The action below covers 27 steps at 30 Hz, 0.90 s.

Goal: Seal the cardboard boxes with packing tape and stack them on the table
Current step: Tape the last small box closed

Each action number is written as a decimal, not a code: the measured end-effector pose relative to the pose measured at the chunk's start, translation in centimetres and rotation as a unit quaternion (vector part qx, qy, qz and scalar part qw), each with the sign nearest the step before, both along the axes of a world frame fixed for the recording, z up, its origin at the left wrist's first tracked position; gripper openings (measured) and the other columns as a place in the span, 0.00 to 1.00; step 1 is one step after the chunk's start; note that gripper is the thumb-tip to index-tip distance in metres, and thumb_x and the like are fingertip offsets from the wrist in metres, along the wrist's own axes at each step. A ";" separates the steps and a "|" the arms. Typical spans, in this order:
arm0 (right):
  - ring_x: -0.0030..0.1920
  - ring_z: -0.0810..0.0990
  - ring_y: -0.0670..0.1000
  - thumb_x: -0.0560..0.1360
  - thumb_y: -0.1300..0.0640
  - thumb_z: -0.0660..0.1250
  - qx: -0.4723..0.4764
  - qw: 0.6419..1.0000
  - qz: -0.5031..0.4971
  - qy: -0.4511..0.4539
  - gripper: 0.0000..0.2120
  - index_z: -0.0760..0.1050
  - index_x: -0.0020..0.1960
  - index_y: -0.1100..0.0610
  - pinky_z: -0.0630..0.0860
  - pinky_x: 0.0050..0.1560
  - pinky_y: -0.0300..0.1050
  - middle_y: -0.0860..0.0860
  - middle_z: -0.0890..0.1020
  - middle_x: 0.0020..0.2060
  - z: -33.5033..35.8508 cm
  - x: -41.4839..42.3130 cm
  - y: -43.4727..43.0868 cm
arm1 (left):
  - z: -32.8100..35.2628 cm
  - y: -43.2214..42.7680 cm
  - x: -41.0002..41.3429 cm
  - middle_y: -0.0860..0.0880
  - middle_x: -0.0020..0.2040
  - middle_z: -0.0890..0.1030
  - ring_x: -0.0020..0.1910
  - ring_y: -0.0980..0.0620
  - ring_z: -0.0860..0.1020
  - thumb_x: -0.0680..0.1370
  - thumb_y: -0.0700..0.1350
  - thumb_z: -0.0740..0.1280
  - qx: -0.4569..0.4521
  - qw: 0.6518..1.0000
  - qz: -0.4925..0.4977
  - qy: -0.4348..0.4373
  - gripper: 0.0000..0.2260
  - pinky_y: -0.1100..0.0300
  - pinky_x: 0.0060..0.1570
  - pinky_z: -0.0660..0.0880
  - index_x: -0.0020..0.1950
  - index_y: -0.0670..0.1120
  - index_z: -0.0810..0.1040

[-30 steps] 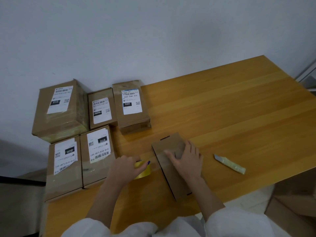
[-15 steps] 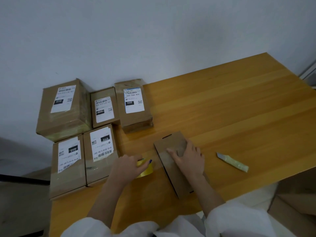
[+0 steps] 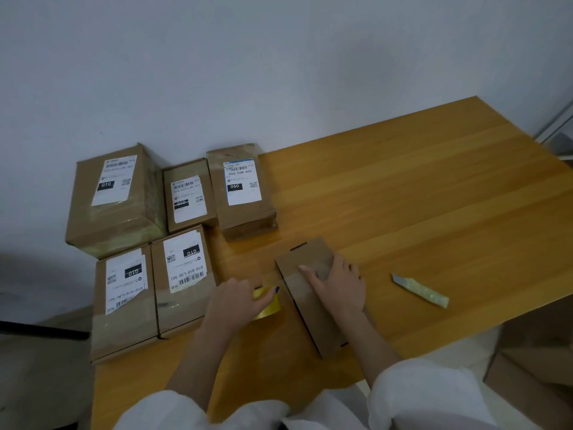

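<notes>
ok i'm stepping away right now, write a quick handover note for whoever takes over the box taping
Right hand: flat, pressing down on the plain brown unlabelled cardboard box near the front edge of the wooden table.
Left hand: grips the yellow roll of packing tape just left of that box.
Five brown cardboard boxes with white labels sit side by side at the table's left end. A small pale-handled cutter lies to the right.
Done: a tape strip seems to cross the plain box.
Left: cut the tape, finish sealing, stack the boxes.
</notes>
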State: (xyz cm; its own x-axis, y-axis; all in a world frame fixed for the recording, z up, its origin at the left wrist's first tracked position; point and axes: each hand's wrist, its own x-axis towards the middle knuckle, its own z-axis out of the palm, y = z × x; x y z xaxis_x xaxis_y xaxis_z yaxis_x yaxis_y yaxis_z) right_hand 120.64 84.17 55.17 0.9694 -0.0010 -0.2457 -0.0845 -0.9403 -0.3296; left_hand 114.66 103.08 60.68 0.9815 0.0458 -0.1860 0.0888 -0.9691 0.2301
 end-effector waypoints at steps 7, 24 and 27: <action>0.51 0.77 0.58 0.82 0.43 0.49 0.163 0.984 -0.074 0.006 0.26 0.70 0.71 0.57 0.76 0.48 0.53 0.58 0.81 0.50 -0.4 1.6 -1.0 | 0.0 -0.6 -0.1 0.52 0.30 0.76 0.31 0.54 0.76 0.71 0.66 0.47 0.001 1.000 0.003 0.008 0.31 0.62 0.32 0.74 0.56 0.52 0.81; 0.31 0.72 0.46 0.83 0.48 0.50 0.206 0.977 -0.011 0.052 0.23 0.68 0.72 0.58 0.68 0.27 0.37 0.52 0.80 0.38 -0.4 1.4 -3.6 | -0.6 0.4 -0.2 0.55 0.23 0.70 0.22 0.59 0.68 0.78 0.60 0.58 -0.054 0.998 0.036 -0.004 0.20 0.69 0.23 0.60 0.53 0.47 0.81; 0.38 0.75 0.52 0.83 0.46 0.49 0.231 0.971 -0.026 0.049 0.24 0.72 0.68 0.59 0.68 0.34 0.43 0.49 0.78 0.39 -0.4 0.9 -3.4 | -0.7 0.3 -0.1 0.56 0.24 0.70 0.22 0.59 0.68 0.78 0.60 0.58 -0.066 0.997 0.043 -0.005 0.21 0.70 0.24 0.60 0.53 0.46 0.81</action>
State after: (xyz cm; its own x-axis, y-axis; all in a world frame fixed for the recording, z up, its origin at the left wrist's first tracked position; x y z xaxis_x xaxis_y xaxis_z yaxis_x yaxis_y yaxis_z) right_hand 121.53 80.81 54.73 0.9428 0.0821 -0.3231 -0.1811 -0.6877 -0.7031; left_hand 114.51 103.39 60.02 0.9767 0.1055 -0.1866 0.1673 -0.9195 0.3557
